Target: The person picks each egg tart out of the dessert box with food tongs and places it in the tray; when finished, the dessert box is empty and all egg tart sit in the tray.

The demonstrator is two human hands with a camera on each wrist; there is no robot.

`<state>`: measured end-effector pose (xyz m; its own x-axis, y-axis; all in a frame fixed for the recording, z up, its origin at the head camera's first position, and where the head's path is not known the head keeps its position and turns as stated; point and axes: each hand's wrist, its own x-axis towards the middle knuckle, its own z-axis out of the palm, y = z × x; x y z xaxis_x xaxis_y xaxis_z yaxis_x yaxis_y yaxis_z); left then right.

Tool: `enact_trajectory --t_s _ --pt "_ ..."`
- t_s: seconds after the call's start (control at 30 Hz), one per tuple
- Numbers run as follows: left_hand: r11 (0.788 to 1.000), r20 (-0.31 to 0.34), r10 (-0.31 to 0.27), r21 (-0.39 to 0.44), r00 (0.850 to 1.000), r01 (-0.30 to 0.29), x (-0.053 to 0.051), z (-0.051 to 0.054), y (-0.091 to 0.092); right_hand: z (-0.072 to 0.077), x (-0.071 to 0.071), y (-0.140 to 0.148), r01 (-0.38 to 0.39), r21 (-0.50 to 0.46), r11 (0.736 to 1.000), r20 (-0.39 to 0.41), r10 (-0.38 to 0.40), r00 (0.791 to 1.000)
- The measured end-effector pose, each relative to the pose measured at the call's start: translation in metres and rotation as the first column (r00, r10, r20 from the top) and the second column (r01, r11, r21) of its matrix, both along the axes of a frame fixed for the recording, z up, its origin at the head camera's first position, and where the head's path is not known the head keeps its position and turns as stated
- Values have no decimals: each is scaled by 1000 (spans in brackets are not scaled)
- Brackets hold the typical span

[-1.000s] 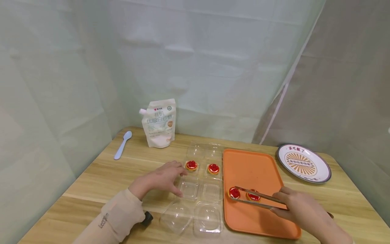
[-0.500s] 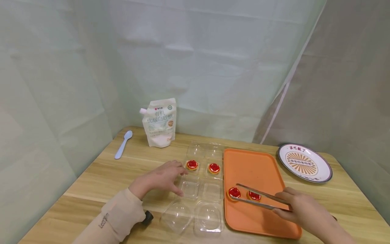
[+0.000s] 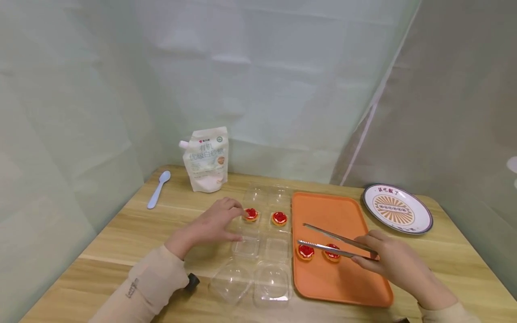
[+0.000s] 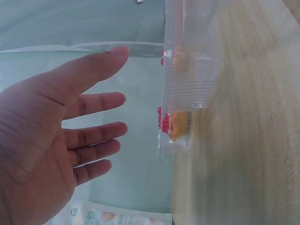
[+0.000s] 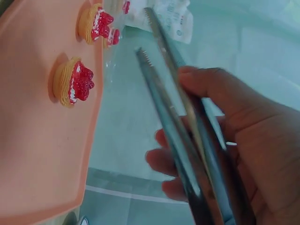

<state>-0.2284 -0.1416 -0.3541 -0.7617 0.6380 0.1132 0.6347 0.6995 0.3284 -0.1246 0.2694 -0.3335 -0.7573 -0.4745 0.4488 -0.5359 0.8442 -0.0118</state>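
Metal tongs [image 3: 337, 251] are gripped in my right hand [image 3: 393, 264] over the orange tray [image 3: 335, 211]. Their tips stand apart, with nothing between them in the right wrist view. Two small tarts with red topping lie below on the tray, a left tart [image 3: 305, 252] and a right tart [image 3: 332, 253]. My left hand [image 3: 212, 224] hovers with spread fingers at the left side of a clear plastic container [image 3: 276, 246]. Two more tarts sit in its compartments, one tart [image 3: 251, 215] near my left fingertips and another tart [image 3: 279, 218] to the right.
A white spouted pouch [image 3: 208, 161] stands at the back, with a pale blue spoon [image 3: 159, 189] to its left. On the far right is a patterned plate [image 3: 393, 208]. Clear plastic lids [image 3: 272, 282] lie toward the front. Cloth curtains [image 3: 250, 89] enclose the table [image 3: 121, 237].
The tongs, earlier around the left tart on the tray, have risen off it with their tips free. My left hand has shifted slightly away from me. The tarts stay in their places.
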Motion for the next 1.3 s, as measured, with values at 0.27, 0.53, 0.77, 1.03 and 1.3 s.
enact_trajectory --t_s 0.27,0.53,0.77,1.03,1.3 --pt "999 -50 -34 -23 998 32 -12 6 12 10 -22 -9 -49 26 998 2 49 999" --pt "997 -18 -41 -70 999 40 -35 12 38 16 -48 -15 -34 110 993 88 24 996" --pt "992 56 -47 -117 997 53 -49 12 58 22 -69 -22 -40 194 980 162 8 987" --pt "981 60 -46 -184 997 57 -65 -2 75 28 -88 -31 -73 220 973 198 29 980" --pt "976 69 -64 -205 996 77 -70 -10 79 32 -98 -45 -98 265 959 218 39 975"
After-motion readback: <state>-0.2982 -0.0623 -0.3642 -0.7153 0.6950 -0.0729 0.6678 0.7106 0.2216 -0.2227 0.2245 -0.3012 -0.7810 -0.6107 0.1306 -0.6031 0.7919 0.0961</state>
